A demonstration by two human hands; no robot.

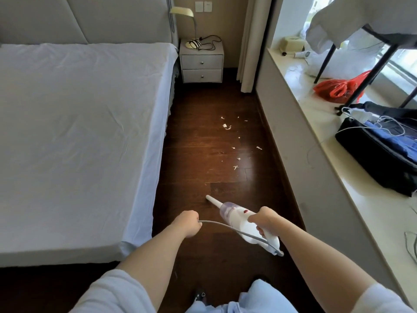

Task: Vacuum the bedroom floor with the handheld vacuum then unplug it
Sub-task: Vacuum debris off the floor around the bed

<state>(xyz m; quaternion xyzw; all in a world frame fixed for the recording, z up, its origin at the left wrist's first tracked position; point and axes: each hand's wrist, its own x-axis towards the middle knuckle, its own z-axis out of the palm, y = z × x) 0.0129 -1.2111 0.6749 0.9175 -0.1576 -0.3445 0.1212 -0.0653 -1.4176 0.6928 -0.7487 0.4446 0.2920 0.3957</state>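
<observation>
My right hand [264, 219] grips the handle of a white handheld vacuum [237, 214] with a clear purple dust cup and a red switch. Its narrow nozzle [212, 199] points forward and left, down at the dark wooden floor [203, 143]. A grey cord [225, 225] runs from the vacuum's rear in an arc to my left hand [188, 223], which holds it in a fist. Several white paper scraps [226, 126] lie scattered on the floor ahead of the nozzle. The plug and socket are out of sight.
A bed [79, 132] with a pale blue sheet fills the left. A white nightstand [202, 64] with a lamp stands at the far end beside a curtain [250, 44]. On the right runs a window ledge [316, 132] with a black bag, red bag and cables.
</observation>
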